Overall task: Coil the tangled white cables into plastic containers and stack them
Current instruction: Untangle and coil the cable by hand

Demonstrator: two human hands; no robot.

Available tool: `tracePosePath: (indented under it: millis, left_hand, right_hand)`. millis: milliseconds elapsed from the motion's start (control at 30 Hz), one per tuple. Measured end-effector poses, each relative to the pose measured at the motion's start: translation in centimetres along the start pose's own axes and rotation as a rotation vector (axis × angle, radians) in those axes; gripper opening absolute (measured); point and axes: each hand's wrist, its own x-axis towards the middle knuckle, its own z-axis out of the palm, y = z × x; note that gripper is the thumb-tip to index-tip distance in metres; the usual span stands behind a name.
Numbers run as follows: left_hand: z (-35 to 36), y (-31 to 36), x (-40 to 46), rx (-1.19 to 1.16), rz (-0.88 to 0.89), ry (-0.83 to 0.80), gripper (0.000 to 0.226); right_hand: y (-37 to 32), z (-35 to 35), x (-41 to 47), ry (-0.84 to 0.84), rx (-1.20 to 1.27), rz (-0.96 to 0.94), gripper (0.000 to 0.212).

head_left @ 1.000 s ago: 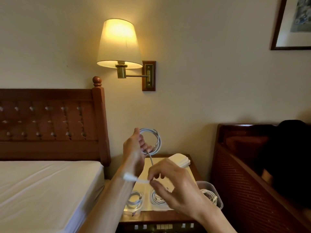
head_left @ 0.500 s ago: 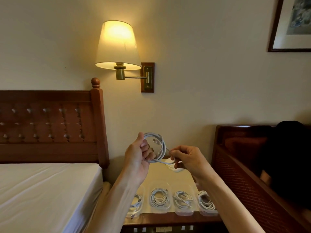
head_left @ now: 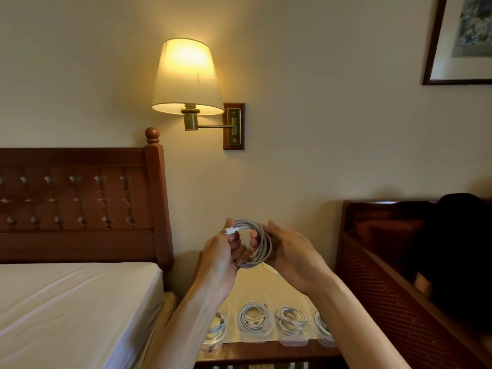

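Holding a round coil of white charging cable [head_left: 254, 245] up in the lower middle of the frame, both bare hands keep its loops gathered so they cannot spring apart before the bundle goes into a container. The left hand [head_left: 223, 253] is clenched on the coil's left side, thumb pinning the white plug end [head_left: 228, 232] flat against the loops, probably so the loose tip stays tucked in. The right hand [head_left: 288, 255] grasps the coil's right side, its fingers [head_left: 254, 239] curled through the opening and its thumb over the outer rim, which steadies the ring's shape. Both forearms rise from the bottom edge and converge, wrists bent slightly inward, the coil held in the air well above the dark wooden bedside table [head_left: 266, 351] at the bottom centre. Along that table's front edge sit four clear plastic containers in a row [head_left: 262, 335], each with a coiled white cable inside; the leftmost and rightmost are partly hidden by the forearms. They stand side by side, not yet stacked, so stacking seems to come later. Behind the hands a pale flat object [head_left: 271, 269] lies on the table, too hidden to identify. Whether an empty container waits for this coil cannot be told.
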Motion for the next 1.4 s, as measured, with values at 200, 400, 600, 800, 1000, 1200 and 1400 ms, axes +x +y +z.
tracePosePath:
  millis: [200,400,600,800,1000,1200,1400]
  left_hand:
    - [-1.7,0.0,0.8,0.213,0.082,-0.054,0.061]
    - [-3.1,-0.8,0.1,0.805,1.021,0.077,0.020]
    - [-4.0,0.1,0.8,1.064,1.200,0.084,0.010]
    - [-5.5,0.0,1.5,0.838,0.919,-0.019,0.016]
    - [-8.4,-3.3,3.3,0.566,0.415,-0.055,0.012]
    - [-15.0,-9.3,5.2,0.692,0.178,0.154,0.014]
    - [-21.6,-13.3,8.0,1.035,0.039,0.369,0.013]
  right_hand:
    - [0.3,-0.2,0.7,0.069,0.057,-0.060,0.027]
    - [0.1,-0.6,0.9,0.061,0.077,-0.084,0.027]
    - [0.4,-0.9,0.4,0.024,-0.020,-0.053,0.026]
    - [1.6,-2.0,0.4,0.015,0.021,0.013,0.028]
    - [3.8,-3.8,2.0,0.019,0.031,0.246,0.025]
    - [10.5,-4.5,4.2,0.165,-0.012,0.308,0.023]
    - [17.9,-3.2,7.1,0.248,-0.503,0.098,0.027]
